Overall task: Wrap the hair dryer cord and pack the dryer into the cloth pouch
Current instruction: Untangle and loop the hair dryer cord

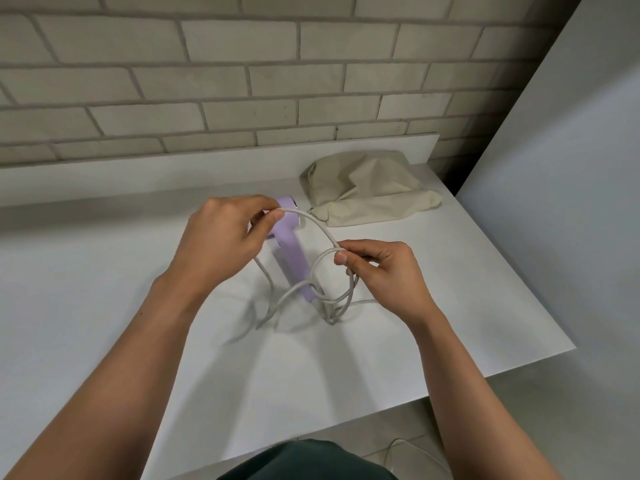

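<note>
Left hand pinches the cord; right hand's fingers clasp the coils. Lay each new loop equal, untwisted.

- Plain indoor corner, most likely a room in a home.
- Backed by a brick wall painted a pale grey-beige, closed on the right by a smooth white wall.
- Furnished with a white table set against the bricks.
- Floored in pale tiles below the table's near edge.
- Household goods on the table: lilac hair dryer, cloth pouch.
</note>
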Available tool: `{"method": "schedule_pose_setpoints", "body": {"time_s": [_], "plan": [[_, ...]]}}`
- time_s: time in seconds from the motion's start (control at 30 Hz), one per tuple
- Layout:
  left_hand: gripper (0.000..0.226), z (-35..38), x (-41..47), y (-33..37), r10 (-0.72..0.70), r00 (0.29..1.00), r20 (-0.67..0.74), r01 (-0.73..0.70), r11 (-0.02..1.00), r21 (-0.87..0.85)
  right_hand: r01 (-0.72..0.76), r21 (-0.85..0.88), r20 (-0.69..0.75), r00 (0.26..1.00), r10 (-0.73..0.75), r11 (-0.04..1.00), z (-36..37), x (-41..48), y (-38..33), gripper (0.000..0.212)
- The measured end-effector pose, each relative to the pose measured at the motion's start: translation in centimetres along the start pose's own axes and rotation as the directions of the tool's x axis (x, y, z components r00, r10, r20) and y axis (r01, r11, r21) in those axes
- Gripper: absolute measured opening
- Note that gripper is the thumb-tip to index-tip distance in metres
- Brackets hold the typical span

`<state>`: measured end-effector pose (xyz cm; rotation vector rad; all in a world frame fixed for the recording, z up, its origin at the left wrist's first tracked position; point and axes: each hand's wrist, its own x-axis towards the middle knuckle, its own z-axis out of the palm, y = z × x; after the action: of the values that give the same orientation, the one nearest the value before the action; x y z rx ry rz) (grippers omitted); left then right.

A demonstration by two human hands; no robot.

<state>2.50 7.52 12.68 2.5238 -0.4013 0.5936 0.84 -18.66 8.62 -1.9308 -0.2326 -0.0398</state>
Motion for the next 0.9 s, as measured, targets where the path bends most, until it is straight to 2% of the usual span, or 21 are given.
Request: {"method": "schedule_pose_setpoints", "body": {"time_s": [0.1, 0.2, 0.3, 0.4, 0.5, 0.6, 0.67, 0.77, 0.83, 0.9], "plan": [[0.023, -0.5, -0.4, 0.6, -0.038, 0.985, 0.169, 0.056, 0.993, -0.101, 0.008, -0.004, 0.029, 1.000, -0.008, 1.000, 0.2, 0.0, -0.1, 0.011], [0.031, -0.6, -0.1, 1.7, 0.040, 0.955, 0.292, 0.036, 0.968, -0.248, 0.026, -0.016, 0.076, 0.997, -0.025, 1.000, 0.5, -0.2, -0.4, 0.015], [0.035, 0.3, 0.2, 2.8, 0.118, 0.911, 0.394, -0.049, 0.982, -0.182, 0.073, -0.060, 0.085, 0.994, -0.068, 0.996, 0.8, -0.1, -0.8, 0.018], [0.026, 1.2, 0.5, 3.0, 0.125, 0.892, 0.434, -0.073, 0.988, -0.134, 0.098, -0.104, 0.076, 0.993, -0.090, 0.990, 0.7, -0.1, -0.9, 0.016], [0.025, 1.4, 0.5, 2.9, 0.152, 0.899, 0.412, -0.113, 0.987, -0.118, 0.071, -0.090, 0.063, 0.996, -0.066, 0.993, 0.7, -0.3, -0.8, 0.016], [0.023, 1.3, 0.4, 3.1, 0.172, 0.953, 0.249, -0.137, 0.979, -0.152, 0.025, -0.031, 0.010, 1.000, -0.024, 0.999, 0.7, -0.3, -0.5, 0.016], [0.019, 0.8, 0.4, 3.2, 0.063, 0.992, 0.112, -0.029, 0.959, -0.282, -0.013, 0.049, -0.010, 1.000, 0.013, 0.999, 0.4, -0.2, -0.3, 0.016], [0.018, -0.1, 0.5, 3.4, -0.155, 0.988, 0.010, 0.140, 0.863, -0.486, -0.045, 0.154, -0.016, 0.999, 0.048, 0.987, 0.2, -0.2, -0.6, 0.017], [0.021, -0.5, 0.6, 3.1, -0.189, 0.982, 0.010, 0.171, 0.866, -0.471, -0.027, 0.132, -0.017, 0.999, 0.030, 0.991, 0.3, -0.2, -0.8, 0.017], [0.018, -0.9, 0.7, 2.6, -0.161, 0.986, 0.051, 0.168, 0.905, -0.390, -0.005, 0.065, -0.002, 1.000, 0.005, 0.998, 0.5, -0.2, -1.0, 0.016]]}}
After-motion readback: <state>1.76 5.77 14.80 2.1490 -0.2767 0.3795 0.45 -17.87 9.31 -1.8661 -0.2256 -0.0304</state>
